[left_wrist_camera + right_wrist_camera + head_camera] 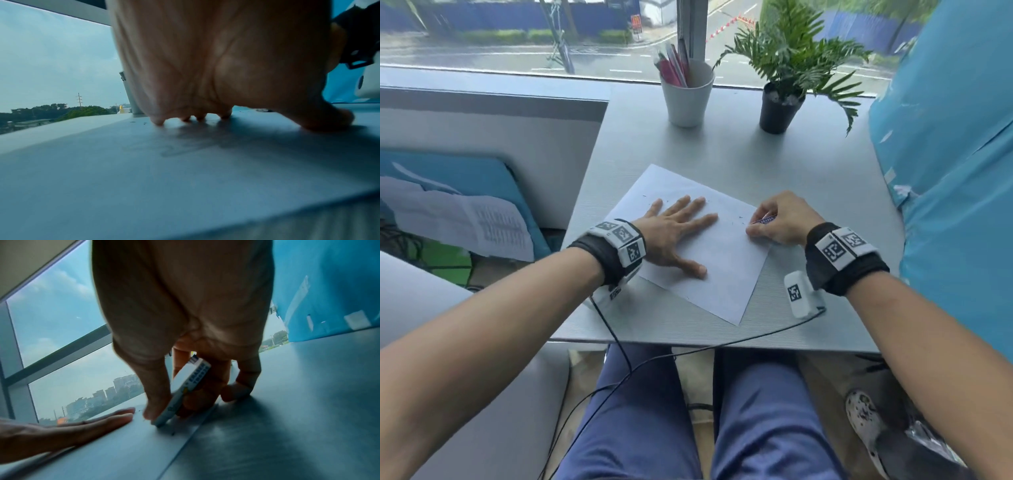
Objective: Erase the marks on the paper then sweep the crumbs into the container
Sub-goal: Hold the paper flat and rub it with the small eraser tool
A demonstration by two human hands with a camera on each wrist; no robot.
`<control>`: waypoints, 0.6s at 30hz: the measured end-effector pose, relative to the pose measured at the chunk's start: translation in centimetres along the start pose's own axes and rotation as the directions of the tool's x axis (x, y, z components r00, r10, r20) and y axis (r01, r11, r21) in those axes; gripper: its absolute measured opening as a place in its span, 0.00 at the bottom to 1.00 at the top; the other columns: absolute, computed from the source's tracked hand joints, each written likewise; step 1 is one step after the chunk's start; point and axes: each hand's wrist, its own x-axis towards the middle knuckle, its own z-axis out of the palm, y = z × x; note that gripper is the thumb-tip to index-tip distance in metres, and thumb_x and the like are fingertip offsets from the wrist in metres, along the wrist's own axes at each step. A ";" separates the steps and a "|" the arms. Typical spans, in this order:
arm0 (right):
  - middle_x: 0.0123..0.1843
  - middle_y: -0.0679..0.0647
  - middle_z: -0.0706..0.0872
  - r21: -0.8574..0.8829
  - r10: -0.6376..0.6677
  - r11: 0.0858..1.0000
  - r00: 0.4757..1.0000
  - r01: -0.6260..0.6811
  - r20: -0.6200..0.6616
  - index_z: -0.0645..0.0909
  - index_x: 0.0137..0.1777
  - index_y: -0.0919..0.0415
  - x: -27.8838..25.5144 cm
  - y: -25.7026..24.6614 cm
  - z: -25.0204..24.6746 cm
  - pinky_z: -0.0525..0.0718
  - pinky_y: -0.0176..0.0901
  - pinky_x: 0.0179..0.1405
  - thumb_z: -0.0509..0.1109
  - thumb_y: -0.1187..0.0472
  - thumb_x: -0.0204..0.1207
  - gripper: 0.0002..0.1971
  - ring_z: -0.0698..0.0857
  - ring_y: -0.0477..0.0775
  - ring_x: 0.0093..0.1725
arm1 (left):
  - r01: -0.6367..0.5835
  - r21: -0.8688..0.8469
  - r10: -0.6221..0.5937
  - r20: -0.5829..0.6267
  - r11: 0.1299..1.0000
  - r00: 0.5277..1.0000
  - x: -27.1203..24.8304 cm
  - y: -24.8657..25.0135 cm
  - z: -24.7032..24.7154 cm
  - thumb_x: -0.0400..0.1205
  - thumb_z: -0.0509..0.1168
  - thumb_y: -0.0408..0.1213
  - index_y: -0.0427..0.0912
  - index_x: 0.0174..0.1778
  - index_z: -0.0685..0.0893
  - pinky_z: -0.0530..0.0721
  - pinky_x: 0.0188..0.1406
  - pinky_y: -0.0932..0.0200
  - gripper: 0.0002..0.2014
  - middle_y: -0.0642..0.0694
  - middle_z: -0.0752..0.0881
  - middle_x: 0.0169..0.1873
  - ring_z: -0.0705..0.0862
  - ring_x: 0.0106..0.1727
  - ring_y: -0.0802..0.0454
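Eraser (pixel 191 379) sleeve carries dark blue block print in two rows; top row reads roughly "ERASER", second row blurred, unreadable. Same sleeve in head view (pixel 766 220) shows print too small to read. Red roadside sign (pixel 636 23) outside the window bears a yellow "M" arch logo. Wrist bands (pixel 625 240) carry black-and-white square code markers, no letters. Printed sheet (pixel 496 226) at left: text illegible.
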 end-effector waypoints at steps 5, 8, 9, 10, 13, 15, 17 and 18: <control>0.35 0.43 0.83 0.006 -0.016 1.000 1.000 0.016 0.006 0.89 0.41 0.54 0.1 -0.2 0.0 0.74 0.34 0.44 0.81 0.56 0.68 0.05 0.81 0.43 0.38 | 0.249 0.156 -0.236 -0.097 0.956 0.967 -0.8 -0.8 -1.5 0.79 0.46 0.75 0.43 0.89 0.42 0.37 0.84 0.34 0.51 0.45 0.39 0.88 0.40 0.88 0.48; 0.34 0.44 0.84 0.014 -0.013 1.000 1.000 0.013 0.004 0.90 0.41 0.53 0.3 0.0 -0.1 0.75 0.33 0.43 0.82 0.56 0.67 0.05 0.82 0.44 0.37 | -0.063 0.210 0.088 -0.111 0.976 0.990 -1.8 2.3 -0.8 0.82 0.44 0.71 0.42 0.89 0.45 0.38 0.86 0.39 0.46 0.46 0.41 0.88 0.39 0.88 0.51; 0.34 0.44 0.84 0.009 -0.016 1.000 1.000 0.016 0.005 0.90 0.41 0.52 0.3 0.0 0.0 0.74 0.33 0.44 0.82 0.56 0.67 0.05 0.82 0.44 0.38 | -0.226 0.190 0.239 -0.050 0.955 0.970 -2.3 3.8 -0.1 0.82 0.43 0.70 0.45 0.89 0.45 0.37 0.86 0.42 0.45 0.48 0.41 0.88 0.38 0.88 0.53; 0.34 0.44 0.84 0.005 -0.019 1.000 1.000 0.019 0.007 0.90 0.41 0.52 0.4 0.0 -0.1 0.74 0.33 0.44 0.82 0.55 0.67 0.05 0.82 0.45 0.38 | -0.355 0.159 0.358 0.011 0.921 0.934 -2.7 5.1 0.7 0.82 0.44 0.70 0.48 0.89 0.45 0.36 0.86 0.44 0.44 0.51 0.40 0.88 0.38 0.87 0.54; 0.35 0.43 0.84 0.015 -0.018 1.000 1.000 0.018 0.013 0.90 0.41 0.52 0.4 0.0 -0.2 0.74 0.33 0.45 0.83 0.55 0.66 0.06 0.81 0.44 0.38 | -0.422 0.076 0.419 0.060 0.903 0.906 -2.4 5.8 2.1 0.84 0.48 0.67 0.54 0.89 0.43 0.35 0.84 0.45 0.40 0.55 0.38 0.87 0.36 0.87 0.54; 0.35 0.44 0.84 0.030 -0.015 0.999 1.000 0.015 0.015 0.91 0.41 0.52 0.3 0.0 -0.2 0.74 0.33 0.44 0.84 0.55 0.65 0.07 0.81 0.43 0.37 | -0.262 0.067 0.261 0.022 0.963 0.965 -1.4 4.1 1.2 0.84 0.50 0.68 0.54 0.88 0.40 0.37 0.85 0.39 0.42 0.54 0.36 0.86 0.34 0.86 0.53; 0.36 0.46 0.86 0.033 0.010 0.999 1.000 -0.011 0.005 0.91 0.41 0.52 0.3 -0.2 -0.2 0.74 0.33 0.43 0.84 0.55 0.65 0.07 0.82 0.44 0.37 | -0.086 0.048 0.086 0.002 0.995 0.996 -0.4 2.1 -0.1 0.79 0.55 0.73 0.52 0.88 0.36 0.40 0.85 0.36 0.50 0.54 0.34 0.86 0.33 0.86 0.52; 0.37 0.48 0.86 0.028 0.022 0.999 1.000 -0.022 -0.011 0.91 0.40 0.52 0.3 -0.3 -0.2 0.75 0.34 0.43 0.84 0.56 0.64 0.07 0.82 0.45 0.38 | -0.041 0.040 0.041 0.005 0.998 0.999 0.0 1.4 -0.5 0.75 0.58 0.76 0.52 0.88 0.35 0.39 0.85 0.35 0.55 0.54 0.33 0.86 0.33 0.86 0.52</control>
